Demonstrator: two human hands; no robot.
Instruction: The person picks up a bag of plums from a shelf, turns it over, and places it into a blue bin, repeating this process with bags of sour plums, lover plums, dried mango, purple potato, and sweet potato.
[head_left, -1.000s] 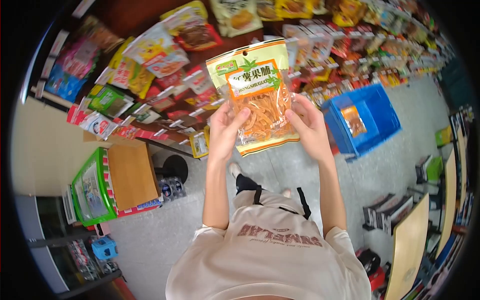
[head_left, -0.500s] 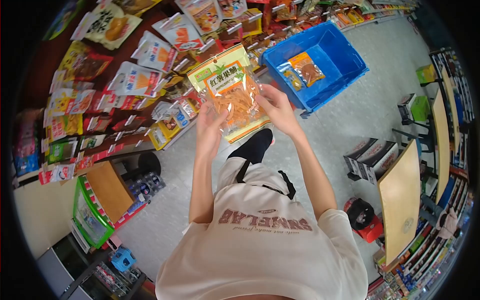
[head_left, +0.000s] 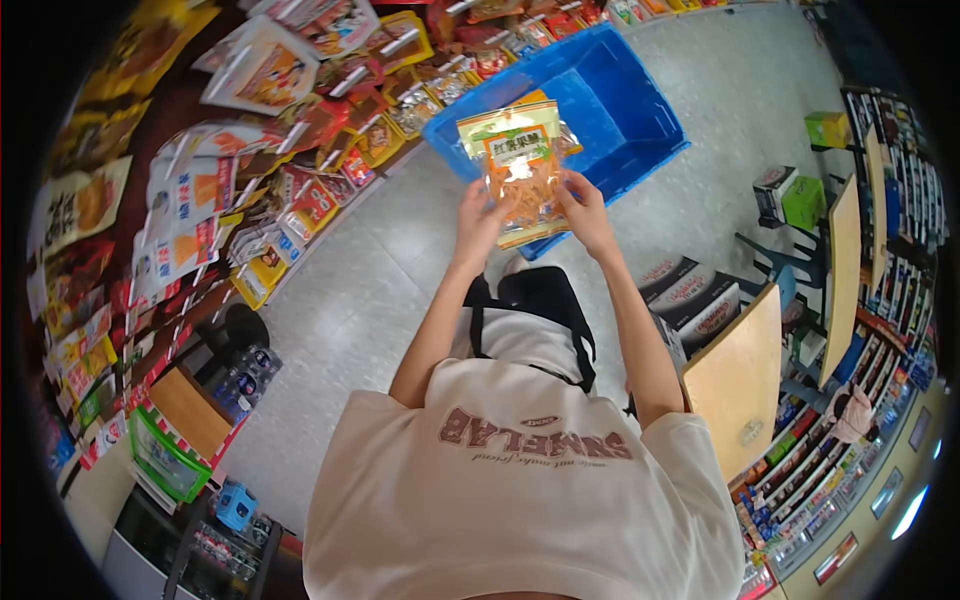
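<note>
A yellow and orange snack bag with a clear window (head_left: 520,175) is held upright between both my hands. My left hand (head_left: 483,222) grips its lower left edge, thumb on the front. On the opposite edge, my right hand (head_left: 586,212) pinches the bag near its lower corner. Just behind the bag, a blue plastic crate (head_left: 640,110) stands on the floor. The bag overlaps the crate's near left part, and an orange packet shows only partly behind it.
Shelves of hanging snack bags (head_left: 185,205) curve along the left. A wooden board (head_left: 740,380) and printed cartons (head_left: 700,305) stand at the right. At the lower left are a green-rimmed container (head_left: 165,460) and a light blue basket (head_left: 237,505).
My hands and the bag have moved closer to the crate, and the bag now covers much of the packets inside it. The view has shifted, with the shelves and crate further left.
</note>
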